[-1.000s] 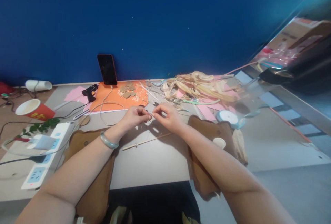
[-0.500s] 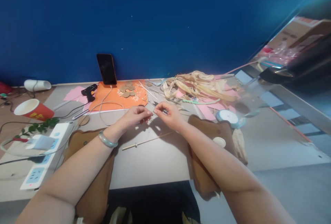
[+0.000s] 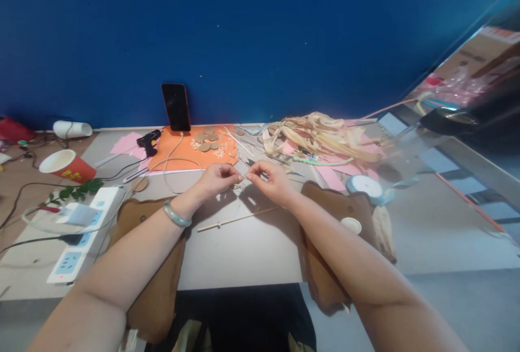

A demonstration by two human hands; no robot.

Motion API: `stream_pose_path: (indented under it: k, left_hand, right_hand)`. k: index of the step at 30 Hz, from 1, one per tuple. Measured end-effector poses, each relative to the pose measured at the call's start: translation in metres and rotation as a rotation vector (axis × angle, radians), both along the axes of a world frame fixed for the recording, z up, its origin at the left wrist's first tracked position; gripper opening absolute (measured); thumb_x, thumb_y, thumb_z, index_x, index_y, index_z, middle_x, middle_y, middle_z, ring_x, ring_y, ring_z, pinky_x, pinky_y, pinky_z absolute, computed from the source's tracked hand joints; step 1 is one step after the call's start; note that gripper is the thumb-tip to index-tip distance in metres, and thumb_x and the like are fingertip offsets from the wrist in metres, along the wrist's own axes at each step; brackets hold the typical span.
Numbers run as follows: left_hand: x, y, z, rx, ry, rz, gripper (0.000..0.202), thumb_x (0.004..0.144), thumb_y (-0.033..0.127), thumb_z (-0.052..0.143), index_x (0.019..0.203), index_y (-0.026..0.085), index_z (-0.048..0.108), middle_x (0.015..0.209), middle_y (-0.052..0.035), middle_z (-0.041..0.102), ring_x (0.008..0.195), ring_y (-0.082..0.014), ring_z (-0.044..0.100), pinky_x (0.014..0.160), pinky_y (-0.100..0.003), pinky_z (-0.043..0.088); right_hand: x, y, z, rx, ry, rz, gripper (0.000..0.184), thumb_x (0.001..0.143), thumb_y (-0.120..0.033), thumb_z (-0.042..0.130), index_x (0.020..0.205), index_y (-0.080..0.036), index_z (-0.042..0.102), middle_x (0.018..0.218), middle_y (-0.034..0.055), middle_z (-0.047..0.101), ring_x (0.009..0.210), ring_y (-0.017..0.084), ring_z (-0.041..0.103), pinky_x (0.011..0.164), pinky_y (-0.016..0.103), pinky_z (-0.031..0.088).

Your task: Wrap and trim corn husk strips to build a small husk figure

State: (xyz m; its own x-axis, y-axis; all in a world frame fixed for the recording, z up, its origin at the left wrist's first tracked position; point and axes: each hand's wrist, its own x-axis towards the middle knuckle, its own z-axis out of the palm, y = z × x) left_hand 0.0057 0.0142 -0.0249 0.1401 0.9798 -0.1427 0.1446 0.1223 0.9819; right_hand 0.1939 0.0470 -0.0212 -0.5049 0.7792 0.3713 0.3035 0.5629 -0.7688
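My left hand [image 3: 217, 180] and my right hand [image 3: 271, 181] meet fingertip to fingertip over the middle of the white table [image 3: 244, 254]. Both pinch a small pale strip [image 3: 244, 177] between thumb and forefinger; it is too small to make out further. A jade bangle [image 3: 176, 215] sits on my left wrist. A thin wooden stick [image 3: 238, 217] lies on the table just below my hands. Both forearms rest on brown cushions [image 3: 156, 292].
Behind my hands lie an orange sheet [image 3: 182, 151] with brown discs [image 3: 205, 141], a phone [image 3: 176, 106] leaning on the blue wall, a black glue gun [image 3: 148, 141] and a heap of dried husks [image 3: 320, 135]. At left: a red paper cup [image 3: 65, 165] and a power strip [image 3: 83, 227]. Ribbon spool [image 3: 365, 185] at right.
The view has shifted slightly, so everything sits a little further right. My hands stay together at the fingertips, still pinching the small strip.
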Motion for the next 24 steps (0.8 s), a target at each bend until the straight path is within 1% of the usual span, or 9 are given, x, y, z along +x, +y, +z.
stream_pose_path:
  k: [3, 6, 9, 14, 17, 19, 21, 24]
  left_hand:
    - [-0.0007, -0.0015, 0.0038, -0.034, -0.006, -0.019, 0.033, 0.067, 0.043, 0.074, 0.071, 0.012, 0.062, 0.051, 0.0026, 0.055, 0.040, -0.0049, 0.041, 0.041, -0.019, 0.030]
    - [-0.0017, -0.0014, 0.0054, -0.054, -0.035, -0.061, 0.036, 0.067, 0.045, 0.074, 0.074, 0.012, 0.064, 0.056, 0.0007, 0.058, 0.042, -0.0054, 0.043, 0.041, -0.019, 0.030]
    - [-0.0026, 0.0001, 0.0037, -0.035, -0.047, -0.086, 0.038, 0.068, 0.048, 0.072, 0.076, 0.011, 0.065, 0.059, -0.0009, 0.059, 0.045, -0.0061, 0.045, 0.042, -0.020, 0.030]
    - [-0.0026, 0.0011, 0.0005, -0.003, 0.038, -0.059, 0.035, 0.072, 0.047, 0.070, 0.070, 0.012, 0.063, 0.047, 0.0040, 0.048, 0.039, -0.0052, 0.037, 0.041, -0.020, 0.027]
    - [-0.0017, 0.0004, 0.0013, -0.001, 0.023, -0.099, 0.034, 0.073, 0.046, 0.069, 0.073, 0.012, 0.064, 0.049, 0.0034, 0.049, 0.041, -0.0051, 0.037, 0.041, -0.020, 0.027]
    - [-0.0012, 0.0001, 0.0022, -0.007, -0.002, -0.104, 0.033, 0.073, 0.044, 0.070, 0.074, 0.011, 0.064, 0.048, 0.0041, 0.048, 0.041, -0.0049, 0.037, 0.041, -0.020, 0.026]
    - [-0.0012, 0.0002, 0.0025, -0.018, -0.025, -0.079, 0.033, 0.071, 0.043, 0.072, 0.074, 0.012, 0.063, 0.046, 0.0054, 0.045, 0.040, -0.0048, 0.035, 0.041, -0.021, 0.024]
    - [-0.0023, 0.0008, 0.0014, -0.036, -0.045, -0.044, 0.033, 0.065, 0.041, 0.077, 0.074, 0.012, 0.063, 0.046, 0.0055, 0.047, 0.040, -0.0049, 0.036, 0.041, -0.021, 0.025]
  right_hand:
    - [0.0005, 0.0003, 0.0007, 0.002, -0.001, 0.002, 0.012, 0.081, -0.024, 0.061, 0.072, -0.016, 0.060, 0.068, 0.0016, 0.064, 0.063, 0.013, 0.056, 0.057, 0.025, 0.040]
    - [0.0011, 0.0008, 0.0017, -0.004, 0.002, 0.005, 0.013, 0.082, -0.025, 0.060, 0.073, -0.016, 0.060, 0.068, 0.0018, 0.064, 0.064, 0.014, 0.056, 0.058, 0.025, 0.041]
    - [0.0017, 0.0011, 0.0023, -0.003, 0.008, -0.003, 0.013, 0.082, -0.025, 0.061, 0.073, -0.016, 0.061, 0.069, 0.0018, 0.064, 0.066, 0.014, 0.056, 0.059, 0.025, 0.041]
    - [0.0019, 0.0017, 0.0014, -0.021, 0.001, 0.016, 0.013, 0.082, -0.024, 0.061, 0.073, -0.016, 0.062, 0.068, 0.0014, 0.064, 0.064, 0.013, 0.056, 0.061, 0.026, 0.042]
    - [0.0023, 0.0020, 0.0009, -0.033, -0.003, 0.009, 0.012, 0.082, -0.025, 0.061, 0.073, -0.016, 0.063, 0.069, 0.0019, 0.064, 0.065, 0.014, 0.056, 0.061, 0.026, 0.042]
    - [0.0027, 0.0019, 0.0012, -0.042, -0.002, 0.008, 0.012, 0.082, -0.025, 0.061, 0.074, -0.016, 0.063, 0.070, 0.0021, 0.065, 0.065, 0.014, 0.056, 0.061, 0.026, 0.042]
    - [0.0029, 0.0015, 0.0019, -0.050, 0.003, 0.008, 0.012, 0.081, -0.026, 0.062, 0.074, -0.016, 0.063, 0.070, 0.0020, 0.064, 0.065, 0.014, 0.056, 0.061, 0.026, 0.042]
    - [0.0028, 0.0011, 0.0024, -0.055, 0.007, 0.007, 0.013, 0.081, -0.027, 0.062, 0.074, -0.016, 0.062, 0.069, 0.0017, 0.064, 0.065, 0.014, 0.055, 0.062, 0.026, 0.042]
